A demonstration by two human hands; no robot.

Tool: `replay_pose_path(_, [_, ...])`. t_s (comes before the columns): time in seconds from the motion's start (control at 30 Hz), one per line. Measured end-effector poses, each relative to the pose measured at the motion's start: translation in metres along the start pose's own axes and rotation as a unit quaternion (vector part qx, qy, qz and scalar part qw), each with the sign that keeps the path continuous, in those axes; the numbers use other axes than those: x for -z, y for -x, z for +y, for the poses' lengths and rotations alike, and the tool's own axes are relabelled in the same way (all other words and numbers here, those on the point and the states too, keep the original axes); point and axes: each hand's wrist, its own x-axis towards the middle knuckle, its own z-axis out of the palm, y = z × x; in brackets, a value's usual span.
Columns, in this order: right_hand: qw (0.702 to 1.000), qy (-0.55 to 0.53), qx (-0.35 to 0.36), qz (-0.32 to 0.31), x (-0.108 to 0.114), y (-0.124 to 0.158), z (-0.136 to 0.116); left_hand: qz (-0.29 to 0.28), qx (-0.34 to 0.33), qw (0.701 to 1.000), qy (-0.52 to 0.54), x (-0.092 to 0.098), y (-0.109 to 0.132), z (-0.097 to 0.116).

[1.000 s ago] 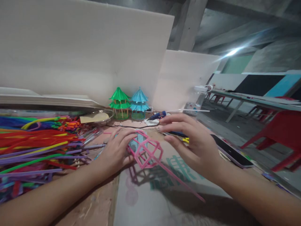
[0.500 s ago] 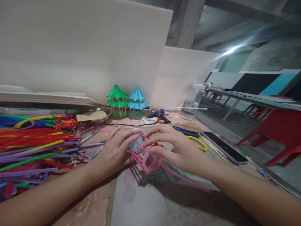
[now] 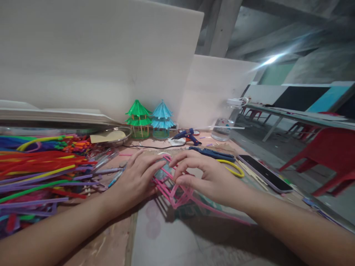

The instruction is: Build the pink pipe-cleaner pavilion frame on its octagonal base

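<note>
A small pink frame (image 3: 173, 201) of bent pipe cleaners lies between my hands, tilted over a white sheet. My left hand (image 3: 137, 173) is closed round its left end, the thumb mostly hidden. With thumb and forefinger together, my right hand (image 3: 206, 171) pinches a pink strand at the frame's upper right side. One long pink pipe cleaner (image 3: 222, 213) trails from the frame to the right, under my right wrist. A pale bluish piece (image 3: 161, 171) shows inside the frame near my left fingertips.
Bundles of coloured pipe cleaners (image 3: 41, 173) fill the left side. Green (image 3: 138, 114) and blue (image 3: 162, 116) pagoda models stand at the back, by a glue gun (image 3: 187, 136) and a water bottle (image 3: 225, 120). Yellow-handled scissors (image 3: 235, 170), dark-handled pliers (image 3: 212, 153) and a phone (image 3: 264, 173) lie right.
My right thumb and forefinger have closed together on a pink strand, and the hand has shifted slightly. The frame has tipped a little, its near corner lower. My left hand stays almost still.
</note>
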Motion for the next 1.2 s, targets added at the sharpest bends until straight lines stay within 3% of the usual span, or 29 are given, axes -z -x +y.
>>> replay_pose_path(0.23, [0.994,-0.066,-0.002,0.086,0.001,0.000,0.008,-0.004,0.043,0.997,0.064,-0.002,-0.002,-0.006])
replay_pose_path(0.47, [0.981,-0.057,-0.012,0.184,0.024,-0.007,0.020,-0.043,0.209,0.961,0.178,-0.013,0.002,-0.018])
replay_pose_path(0.63, [0.986,-0.008,-0.049,0.157,0.023,-0.017,0.051,-0.076,0.250,0.937,0.233,-0.016,0.002,-0.022])
replay_pose_path(0.87, [0.961,-0.068,-0.205,0.175,-0.020,-0.018,0.114,-0.078,0.256,0.934,0.236,-0.015,0.002,-0.022])
replay_pose_path(1.0, [0.966,-0.088,-0.202,0.137,-0.036,-0.014,0.121,-0.078,0.260,0.930,0.248,-0.015,0.002,-0.021])
replay_pose_path(1.2, [0.974,-0.046,-0.194,0.111,-0.035,-0.012,0.113,-0.092,0.269,0.926,0.249,-0.016,0.001,-0.021])
